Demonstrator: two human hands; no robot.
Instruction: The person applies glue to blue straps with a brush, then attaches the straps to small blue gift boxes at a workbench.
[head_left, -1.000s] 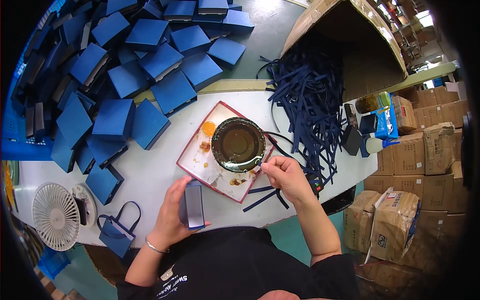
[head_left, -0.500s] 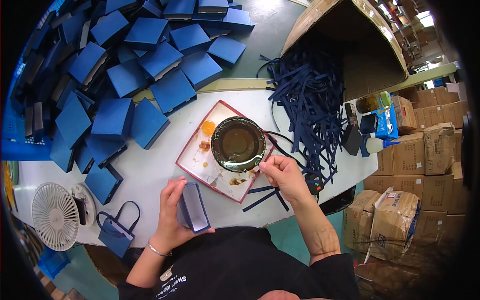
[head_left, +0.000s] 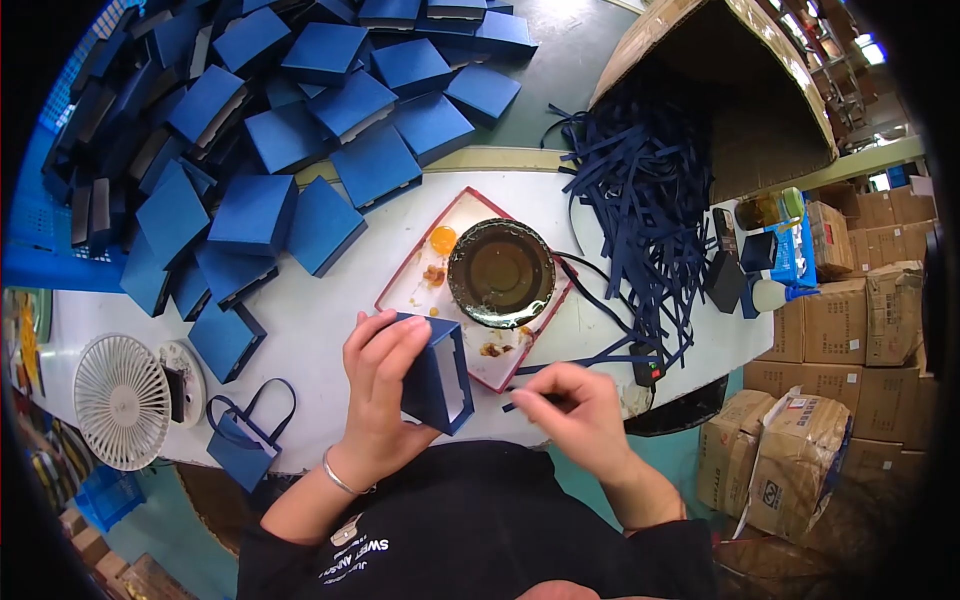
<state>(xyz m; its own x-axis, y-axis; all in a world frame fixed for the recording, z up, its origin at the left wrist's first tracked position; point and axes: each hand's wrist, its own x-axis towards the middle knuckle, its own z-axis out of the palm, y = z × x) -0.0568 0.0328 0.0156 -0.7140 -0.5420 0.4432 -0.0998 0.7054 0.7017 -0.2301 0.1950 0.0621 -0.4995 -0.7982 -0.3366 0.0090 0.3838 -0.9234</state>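
Note:
My left hand (head_left: 382,390) is wrapped round a blue box (head_left: 440,378), its open side turned to the right. To the right of the box, my right hand (head_left: 578,415) has thumb and fingers pinched together at the end of a dark blue ribbon (head_left: 510,406); whether the fingers grip it is hard to make out. Beyond both hands, a round black pot of brown liquid (head_left: 501,272) rests on a red-rimmed white tray (head_left: 405,268) with orange-brown stains. A heap of dark blue ribbons (head_left: 640,200) lies to the right of the pot.
Many blue boxes (head_left: 253,212) are piled at the left and back. A white fan (head_left: 123,402) and a small blue bag (head_left: 243,450) are at the left. A large carton (head_left: 770,150) lies behind the ribbons. Stacked cartons (head_left: 833,325) stand at the right.
My right hand has moved from the pot's rim down towards the table's near edge. My left hand has lifted and turned the box. The view has shifted slightly.

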